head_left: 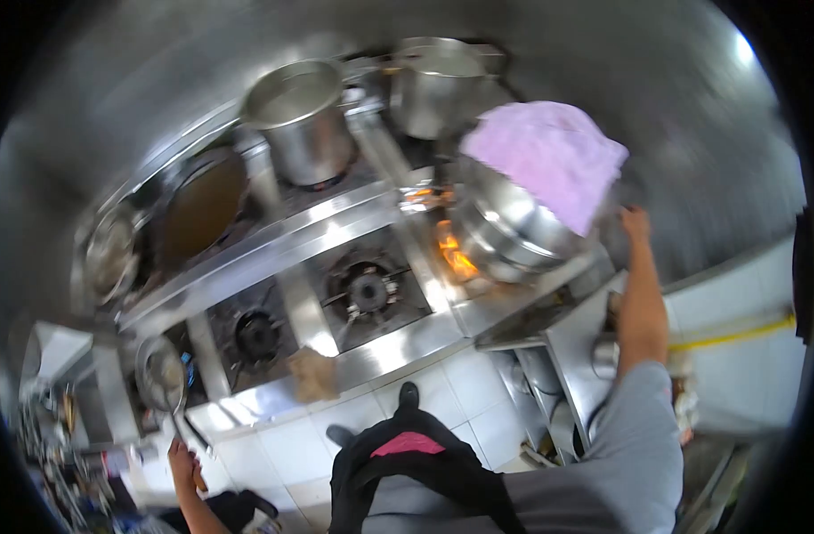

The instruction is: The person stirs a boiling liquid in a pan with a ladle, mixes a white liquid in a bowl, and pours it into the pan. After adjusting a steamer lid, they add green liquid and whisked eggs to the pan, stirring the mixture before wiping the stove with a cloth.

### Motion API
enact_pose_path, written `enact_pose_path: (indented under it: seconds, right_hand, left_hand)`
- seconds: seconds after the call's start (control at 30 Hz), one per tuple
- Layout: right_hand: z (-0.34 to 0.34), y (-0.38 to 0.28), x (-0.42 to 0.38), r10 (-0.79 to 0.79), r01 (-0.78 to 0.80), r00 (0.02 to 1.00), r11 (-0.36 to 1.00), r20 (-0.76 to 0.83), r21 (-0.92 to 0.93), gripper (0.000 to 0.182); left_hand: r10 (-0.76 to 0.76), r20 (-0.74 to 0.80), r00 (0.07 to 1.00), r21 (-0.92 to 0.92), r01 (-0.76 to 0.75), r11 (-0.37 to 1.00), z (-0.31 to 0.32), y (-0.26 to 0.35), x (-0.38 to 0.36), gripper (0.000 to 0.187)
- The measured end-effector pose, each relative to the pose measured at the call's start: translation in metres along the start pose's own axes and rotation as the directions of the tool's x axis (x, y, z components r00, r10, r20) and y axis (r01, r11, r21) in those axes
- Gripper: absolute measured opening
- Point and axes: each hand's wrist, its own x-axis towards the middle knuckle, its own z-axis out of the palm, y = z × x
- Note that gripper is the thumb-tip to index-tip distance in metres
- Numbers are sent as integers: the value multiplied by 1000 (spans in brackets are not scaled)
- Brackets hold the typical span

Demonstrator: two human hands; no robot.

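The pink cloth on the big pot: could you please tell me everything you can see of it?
The cloth is pale lilac-pink, soft-looking, slightly rumpled fabric. It drapes over the top of the big steel pot, hiding its mouth, with one pointed corner hanging down the side. Flames show lower, beside the pot; the right hand is close by, blurred.

Your floor (pixel 442 389) has white tiles. Past the long metal stove (pixel 389 352), you see a shiny gray wall (pixel 193 58) with a bright spot (pixel 743 50).
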Motion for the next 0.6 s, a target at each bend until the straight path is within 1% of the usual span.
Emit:
enact_pose_path:
  seconds: [0.03, 0.07, 0.1, 0.13, 0.17, 0.2, 0.23, 0.27, 0.3, 0.33, 0.4, 0.47, 0.5, 0.53, 0.6]
  right_hand:
    - [2, 6, 1, -52, 53, 998, 999, 30, -5, 55]
    - [32, 54, 25, -92, 90, 995, 995, 42, 43, 55]
    - [104, 125, 88, -336, 323, 942, 893, 13, -312, 48]
    - [106, 139, 92, -605, 603, 773, 607, 190, -517, 52]
    - [97, 123, 78, -442, 458, 883, 744, 156, -486, 47]
    - [80, 116, 66, -528, 531, 847, 844, 64, -69, 43]
    - [83, 127, 57, -693, 552, 705, 668, -148, -498, 46]
    - [75, 112, 33, -226, 236, 950, 972, -216, 23, 54]
    - [49, 87, -18, -360, 295, 866, 928, -346, -227, 59]
    - [26, 47, -74, -39, 95, 945, 983, -326, 159, 58]
    - [27, 39, -149, -156, 255, 919, 936, -363, 243, 55]
    - [13, -4, -256, -159, 255, 941, 914, -300, 316, 48]
    - [24, -5, -297, -168, 230, 962, 926, -217, 298, 44]
    - [36, -9, -340, -173, 205, 976, 939, -134, 277, 40]
    - [48, -37, -445, -271, 311, 950, 798, -152, 517, 33]
  left_hand:
    - [-9, -86, 996, -14, 8, 1000, 8, -2, -6, 35]
    - [-29, -106, 994, -37, 25, 999, 16, 5, -18, 44]
    - [-37, -109, 993, -101, 26, 995, 21, 6, -30, 53]
    - [-48, -103, 993, -85, 39, 996, 17, -3, -27, 53]
    - [-34, -142, 989, -63, 25, 998, 15, -14, -29, 52]
    - [-14, -164, 986, -35, 8, 999, 19, -12, -31, 51]
    - [-21, -229, 973, 149, 57, 987, 23, 18, -54, 49]
    - [43, -231, 972, 238, 14, 971, 19, 16, -55, 50]
    - [58, -246, 968, 270, 11, 963, 17, 17, -58, 52]
    - [143, -266, 953, 361, -39, 932, 14, 7, -53, 52]
    - [159, -261, 952, 398, -44, 916, 5, 1, -48, 53]
    - [220, -274, 936, 421, -89, 903, -5, -19, -31, 54]
    - [318, -275, 907, 471, -162, 867, -12, -50, -7, 55]
    - [323, -271, 907, 467, -169, 868, -20, -54, -1, 55]
    - [365, -258, 894, 533, -184, 826, -30, -58, 12, 55]
